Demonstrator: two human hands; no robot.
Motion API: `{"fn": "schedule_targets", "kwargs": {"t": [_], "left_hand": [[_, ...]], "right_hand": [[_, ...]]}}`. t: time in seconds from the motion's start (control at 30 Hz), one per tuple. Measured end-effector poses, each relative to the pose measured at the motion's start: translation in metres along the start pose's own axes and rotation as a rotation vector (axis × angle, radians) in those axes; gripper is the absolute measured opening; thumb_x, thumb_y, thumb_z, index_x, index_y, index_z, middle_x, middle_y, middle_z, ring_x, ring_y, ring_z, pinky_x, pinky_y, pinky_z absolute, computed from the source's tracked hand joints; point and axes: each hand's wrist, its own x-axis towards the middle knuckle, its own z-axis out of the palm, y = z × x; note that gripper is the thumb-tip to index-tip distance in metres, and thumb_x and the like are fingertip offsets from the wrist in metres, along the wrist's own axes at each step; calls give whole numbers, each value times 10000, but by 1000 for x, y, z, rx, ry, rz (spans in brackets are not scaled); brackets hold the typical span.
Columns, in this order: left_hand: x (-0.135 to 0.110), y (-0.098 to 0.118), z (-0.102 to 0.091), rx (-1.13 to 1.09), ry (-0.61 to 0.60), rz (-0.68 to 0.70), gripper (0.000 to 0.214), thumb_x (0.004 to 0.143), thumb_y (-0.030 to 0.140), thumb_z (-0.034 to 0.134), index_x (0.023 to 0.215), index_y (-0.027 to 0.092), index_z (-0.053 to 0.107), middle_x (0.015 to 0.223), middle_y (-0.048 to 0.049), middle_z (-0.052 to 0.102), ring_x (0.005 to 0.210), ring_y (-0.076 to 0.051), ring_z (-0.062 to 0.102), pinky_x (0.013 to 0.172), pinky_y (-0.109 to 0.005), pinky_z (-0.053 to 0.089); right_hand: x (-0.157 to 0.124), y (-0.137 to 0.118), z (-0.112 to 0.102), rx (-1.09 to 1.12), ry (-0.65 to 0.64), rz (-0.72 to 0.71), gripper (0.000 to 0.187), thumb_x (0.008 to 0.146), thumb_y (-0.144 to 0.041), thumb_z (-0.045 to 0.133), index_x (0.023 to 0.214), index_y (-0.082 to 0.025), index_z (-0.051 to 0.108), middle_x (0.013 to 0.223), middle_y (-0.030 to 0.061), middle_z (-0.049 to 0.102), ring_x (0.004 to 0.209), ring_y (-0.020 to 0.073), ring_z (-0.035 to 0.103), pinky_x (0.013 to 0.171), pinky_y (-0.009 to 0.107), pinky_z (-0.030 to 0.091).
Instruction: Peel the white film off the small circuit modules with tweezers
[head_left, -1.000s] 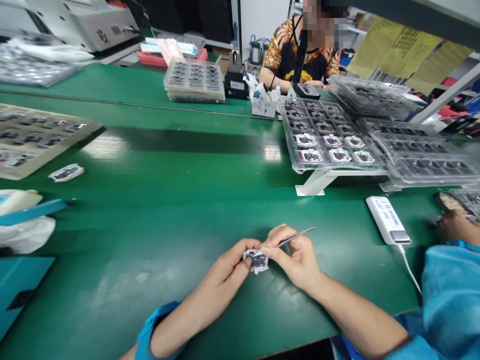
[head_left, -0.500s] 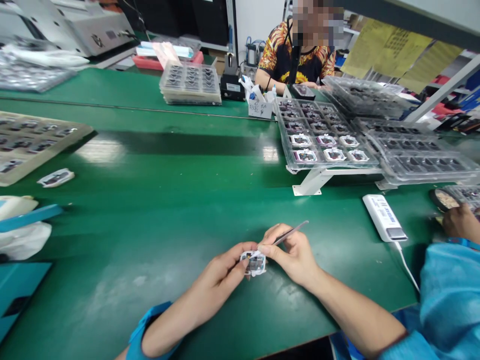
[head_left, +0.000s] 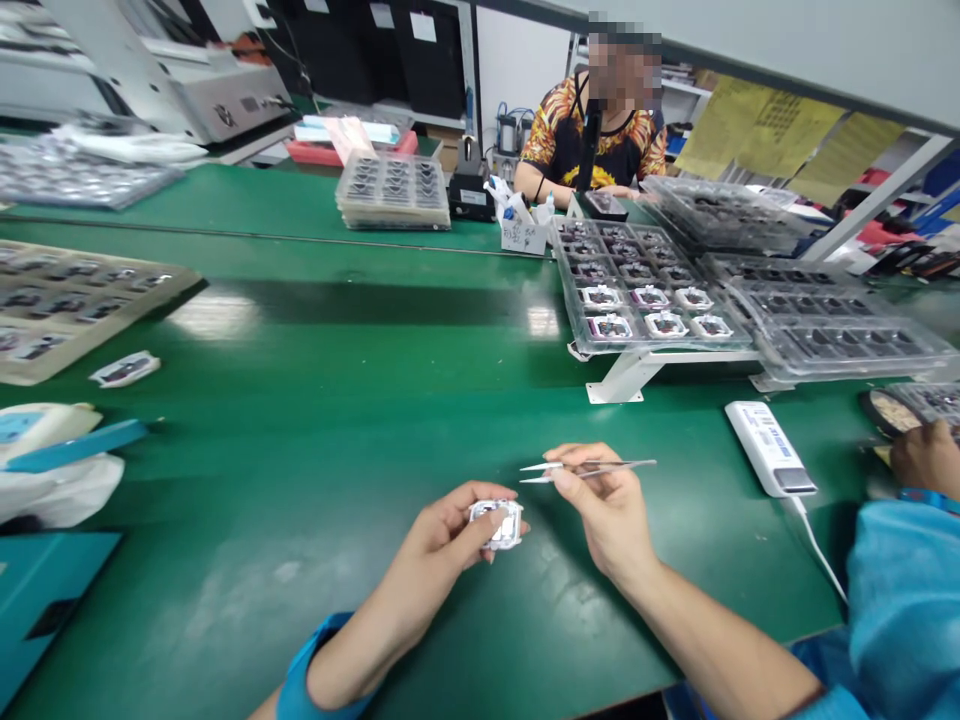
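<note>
The left hand (head_left: 442, 530) is closed on a small white-framed module (head_left: 495, 524), its fingers wrapped around the near side and its thumb lying across the top. The module sits just above the green bench (head_left: 300, 600), held in that one hand. The right hand (head_left: 607, 510) is apart from the left and pinches a pair of steel tweezers (head_left: 592, 467) between thumb and fingers.

What has just changed is the gap between them. The tweezers have come away from the module and turned sideways, and their slightly parted tips now point left, just above and beyond it, touching nothing.

Open green bench surrounds both hands, with the most room to the left and ahead. To the right stands a white power bank (head_left: 766, 448) with its white cable (head_left: 814, 558), and past it a co-worker's hand (head_left: 926, 458) works at the bench edge. Farther on, a clear tray of modules (head_left: 645, 290) sits on a white stand (head_left: 637, 375), its front row white-framed. A loose module (head_left: 124, 369) lies near a beige tray (head_left: 75, 310) on the left. Across the bench, a seated co-worker (head_left: 592, 140) sits behind a small white pen box (head_left: 521, 230).
</note>
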Motion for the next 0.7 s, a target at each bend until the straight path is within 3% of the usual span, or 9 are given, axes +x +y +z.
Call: {"fn": "schedule_targets", "kwargs": {"t": [0.1, 0.27, 0.43, 0.7], "left_hand": [[0, 0, 2, -40, 34, -24, 453, 703, 519, 825, 965, 171, 702, 805, -53, 776, 703, -156, 586, 643, -252, 418], [-2, -3, 4, -117, 55, 56, 500, 766, 488, 782, 1138, 160, 715, 749, -9, 705, 645, -145, 528, 588, -264, 394], [-6, 0, 5, -175, 29, 85, 387, 788, 474, 756, 1017, 162, 759, 810, -34, 705, 720, -178, 583, 595, -276, 426], [-6, 0, 9, -96, 29, 90, 407, 788, 542, 740, 922, 157, 740, 729, -9, 667, 647, -159, 571, 545, -259, 406]], "right_hand": [[0, 0, 0, 4, -2, -15, 174, 681, -316, 898, 744, -245, 752, 805, -10, 744, 737, 134, 693, 691, 253, 565], [-5, 2, 0, -144, -27, 11, 161, 691, -313, 881, 764, -238, 758, 753, 12, 773, 720, 180, 717, 696, 309, 575], [-9, 6, 2, -297, -54, -103, 94, 735, -260, 841, 780, -232, 765, 784, 29, 781, 780, 200, 721, 758, 333, 569], [-8, 12, 3, -180, -107, 28, 177, 730, -335, 852, 768, -213, 729, 759, 17, 772, 694, 177, 715, 675, 305, 576]]}}
